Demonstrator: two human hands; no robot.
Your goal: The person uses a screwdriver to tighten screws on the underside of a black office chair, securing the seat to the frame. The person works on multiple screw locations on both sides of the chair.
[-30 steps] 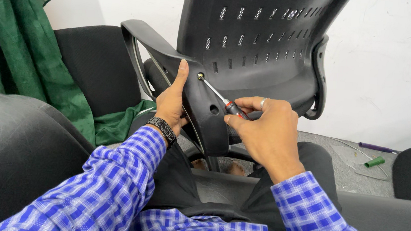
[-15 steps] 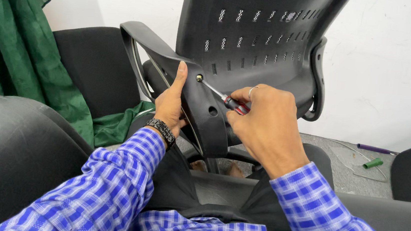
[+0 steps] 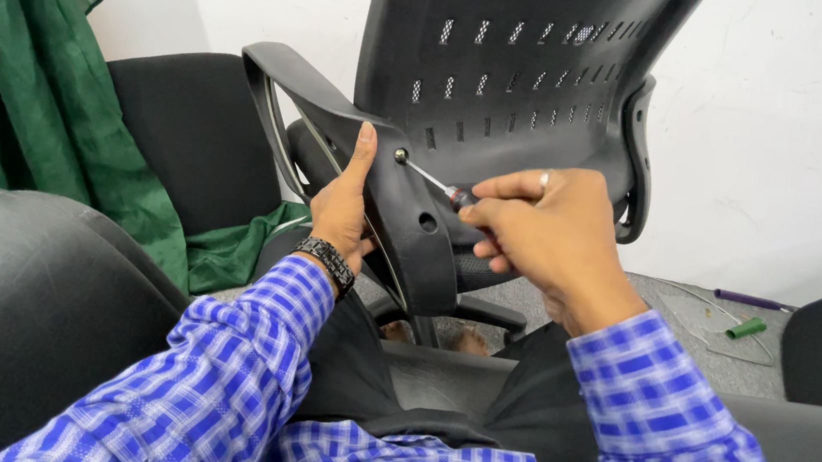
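A black office chair (image 3: pixel 518 61) with a perforated back stands in front of me. My left hand (image 3: pixel 341 204) grips its near armrest (image 3: pixel 403 210) from the left, thumb up along the plastic. My right hand (image 3: pixel 547 229) is closed around a screwdriver (image 3: pixel 436 183) with a red and black handle. The thin metal tip sits on a screw (image 3: pixel 400 156) near the top of the armrest's side. An empty round hole (image 3: pixel 428 222) shows lower on the same armrest. A dark bracelet (image 3: pixel 328 258) circles my left wrist.
A green cloth (image 3: pixel 30 114) hangs at the left and spills onto a black chair (image 3: pixel 189 139) behind. A black padded surface (image 3: pixel 21 314) fills the lower left. A green tool (image 3: pixel 745 328) and a purple tool (image 3: pixel 746 299) lie on the grey floor at right. White wall behind.
My right hand has rolled on the screwdriver, fingers shifting around the handle, while the tip stays on the screw. My left hand keeps its hold on the armrest.
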